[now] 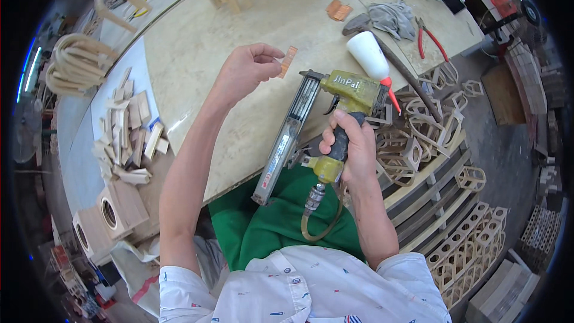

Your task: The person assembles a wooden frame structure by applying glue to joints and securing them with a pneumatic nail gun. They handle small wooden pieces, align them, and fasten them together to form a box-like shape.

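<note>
Strip (289, 60), coppery and probably staples, is pinched in the left hand (246, 72) above the worktable (185, 66), not yet inside the nail gun (353, 88) the right hand (360, 149) grips beyond the near edge.

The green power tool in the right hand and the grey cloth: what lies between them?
In the head view, a white red-tipped bottle and a hammer's handle lie between them.

Staple strip (288, 63) left of nail gun (351, 91), squeeze bottle (366, 54) behind, wood scraps (140, 109) farther left.
</note>
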A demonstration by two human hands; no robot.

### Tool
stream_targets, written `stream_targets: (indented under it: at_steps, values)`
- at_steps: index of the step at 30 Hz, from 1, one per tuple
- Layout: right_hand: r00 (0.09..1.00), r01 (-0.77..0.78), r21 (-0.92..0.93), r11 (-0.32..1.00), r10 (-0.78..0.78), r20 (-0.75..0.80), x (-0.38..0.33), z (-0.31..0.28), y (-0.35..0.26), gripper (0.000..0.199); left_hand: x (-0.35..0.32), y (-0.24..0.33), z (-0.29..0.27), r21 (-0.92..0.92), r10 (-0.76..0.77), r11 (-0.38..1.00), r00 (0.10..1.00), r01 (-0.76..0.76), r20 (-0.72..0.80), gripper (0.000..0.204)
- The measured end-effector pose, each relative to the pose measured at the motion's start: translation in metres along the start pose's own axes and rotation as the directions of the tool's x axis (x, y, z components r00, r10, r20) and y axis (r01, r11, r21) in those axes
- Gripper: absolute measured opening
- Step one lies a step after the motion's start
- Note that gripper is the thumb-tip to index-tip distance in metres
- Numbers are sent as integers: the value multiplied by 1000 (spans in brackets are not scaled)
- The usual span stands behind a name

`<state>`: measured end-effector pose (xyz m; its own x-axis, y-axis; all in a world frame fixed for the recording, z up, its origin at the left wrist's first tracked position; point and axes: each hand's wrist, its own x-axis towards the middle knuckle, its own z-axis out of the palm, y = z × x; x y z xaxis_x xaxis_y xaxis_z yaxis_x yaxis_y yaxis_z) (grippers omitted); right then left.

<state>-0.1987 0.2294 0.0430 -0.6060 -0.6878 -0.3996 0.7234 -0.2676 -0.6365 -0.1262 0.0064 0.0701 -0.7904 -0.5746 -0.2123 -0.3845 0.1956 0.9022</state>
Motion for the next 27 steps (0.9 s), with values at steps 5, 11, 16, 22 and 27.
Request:
stream_targets:
  at_steps: [5, 11, 16, 22, 27]
  values:
    - [999, 6, -32, 999, -4, 54, -9, 12, 7, 18, -46, -7, -4, -41, 3, 999, 997, -6, -74, 27]
    - [996, 17, -75, 997, -10, 87, -20, 24, 21, 20, -83, -10, 8, -98, -6, 995, 997, -1, -75, 31]
    - [996, 22, -113, 993, -11, 92, -28, 27, 24, 19, -92, -23, 8, -249, -44, 968, 998, 32, -42, 34]
    - [996, 29, -122, 992, -18, 92, -30, 29, 24, 19, -95, -29, 6, -281, -47, 959, 998, 31, -52, 34]
    - [997, 29, -134, 991, -18, 81, -30, 28, 25, 19, -97, -29, 7, -205, -33, 979, 997, 18, -73, 35]
